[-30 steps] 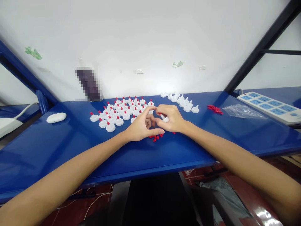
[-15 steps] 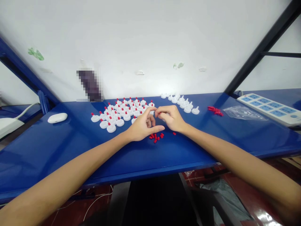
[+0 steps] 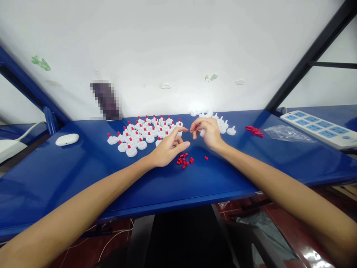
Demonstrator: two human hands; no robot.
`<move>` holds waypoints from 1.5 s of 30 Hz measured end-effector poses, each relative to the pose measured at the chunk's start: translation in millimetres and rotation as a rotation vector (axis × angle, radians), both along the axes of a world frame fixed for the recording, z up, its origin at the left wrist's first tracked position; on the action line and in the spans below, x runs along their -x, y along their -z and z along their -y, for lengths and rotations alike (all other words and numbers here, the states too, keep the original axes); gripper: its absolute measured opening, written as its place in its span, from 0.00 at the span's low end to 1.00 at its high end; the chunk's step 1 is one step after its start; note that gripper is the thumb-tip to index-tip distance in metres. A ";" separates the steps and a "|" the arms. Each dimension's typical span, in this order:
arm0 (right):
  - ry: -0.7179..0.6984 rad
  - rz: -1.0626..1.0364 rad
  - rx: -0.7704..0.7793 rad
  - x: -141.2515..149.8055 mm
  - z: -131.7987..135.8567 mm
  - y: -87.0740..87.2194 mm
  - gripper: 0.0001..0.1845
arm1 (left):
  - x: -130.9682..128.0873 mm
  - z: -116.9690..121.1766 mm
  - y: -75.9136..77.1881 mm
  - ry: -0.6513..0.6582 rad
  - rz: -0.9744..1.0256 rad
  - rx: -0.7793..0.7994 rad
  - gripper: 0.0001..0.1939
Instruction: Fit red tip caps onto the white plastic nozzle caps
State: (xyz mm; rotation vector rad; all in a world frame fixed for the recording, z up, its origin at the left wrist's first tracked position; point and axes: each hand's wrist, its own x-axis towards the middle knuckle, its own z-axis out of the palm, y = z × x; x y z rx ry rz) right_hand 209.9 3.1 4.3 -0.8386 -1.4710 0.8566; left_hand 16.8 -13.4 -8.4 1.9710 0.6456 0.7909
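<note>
My right hand (image 3: pixel 209 133) is closed, with its fingers curled round a white nozzle lid (image 3: pixel 202 133) that is mostly hidden. A bit of red shows at the fingertips, by the lid's tip. Just left of it, my left hand (image 3: pixel 169 147) is open, thumb and index finger apart and nothing seen between them. Several small red caps (image 3: pixel 183 162) lie loose on the table below the hands, and one red cap (image 3: pixel 206 158) lies apart to the right. Beyond my left hand stand many white lids with red tips (image 3: pixel 142 143).
Bare white nozzle lids (image 3: pixel 231 130) stand behind my right hand. Farther right are a heap of red caps (image 3: pixel 254 131), a clear plastic bag (image 3: pixel 287 133) and a power strip (image 3: pixel 320 126). A white case (image 3: pixel 67 139) lies on the blue table (image 3: pixel 173 190) at left.
My right hand has moved slightly right, away from my left hand, and a white lid now shows in it. The left fingers and thumb have shifted a little left.
</note>
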 end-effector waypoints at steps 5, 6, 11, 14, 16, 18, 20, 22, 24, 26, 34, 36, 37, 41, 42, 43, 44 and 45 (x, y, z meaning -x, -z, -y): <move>-0.013 -0.010 -0.009 0.6 2.9 -0.6 0.10 | 0.6 -1.8 0.9 0.009 -0.033 -0.018 0.23; -0.012 -0.018 -0.012 0.6 3.7 -0.9 0.10 | 0.7 -1.8 1.0 0.006 -0.037 -0.022 0.23; -0.041 -0.012 -0.021 2.4 8.9 -3.5 0.10 | 0.3 -0.3 -0.1 0.003 -0.046 -0.038 0.21; -0.054 0.031 -0.022 5.2 10.9 -4.1 0.09 | -0.8 0.1 -0.7 -0.013 -0.054 -0.048 0.20; -0.046 0.049 -0.005 7.3 11.5 -3.6 0.09 | -1.5 0.2 -1.2 -0.022 -0.074 -0.039 0.18; -0.035 0.044 0.023 8.9 11.4 -2.9 0.09 | -2.1 0.4 -1.8 -0.023 -0.110 -0.029 0.17; -0.025 0.033 0.044 9.6 10.4 -2.3 0.09 | -2.5 0.7 -2.6 -0.023 -0.139 -0.035 0.15; -0.020 0.037 0.060 8.6 8.1 -1.7 0.09 | -2.7 1.0 -3.1 -0.026 -0.147 -0.049 0.14; -0.011 0.065 0.082 6.0 4.6 -0.6 0.08 | -2.7 1.2 -3.0 -0.024 -0.146 -0.056 0.13; 0.007 0.108 0.096 1.9 0.6 1.2 0.09 | -2.6 1.0 -2.2 -0.018 -0.147 -0.056 0.13; 0.121 0.406 -0.057 -7.1 -1.9 7.1 0.11 | -2.3 -2.3 2.5 -0.014 -0.161 -0.096 0.11; 0.132 0.474 -0.097 -4.7 0.9 6.9 0.11 | -2.6 -2.9 3.1 -0.020 -0.155 -0.091 0.11; 0.140 0.498 -0.123 -3.1 2.5 6.6 0.12 | -2.7 -3.0 3.3 -0.027 -0.144 -0.083 0.10; 0.143 0.550 -0.266 3.2 8.0 5.2 0.14 | -2.5 -3.0 4.3 -0.065 -0.044 -0.086 0.09; 0.123 0.551 -0.287 4.4 8.8 5.0 0.14 | -2.3 -2.9 4.4 -0.079 -0.021 -0.102 0.10; 0.090 0.540 -0.288 5.5 9.3 5.0 0.14 | -2.1 -2.6 4.4 -0.097 -0.008 -0.122 0.13; 0.047 0.511 -0.264 6.3 9.6 5.0 0.14 | -2.0 -2.2 4.2 -0.117 -0.007 -0.142 0.17; -0.003 0.463 -0.218 7.1 9.8 5.0 0.14 | -2.0 -1.8 4.0 -0.134 -0.016 -0.158 0.21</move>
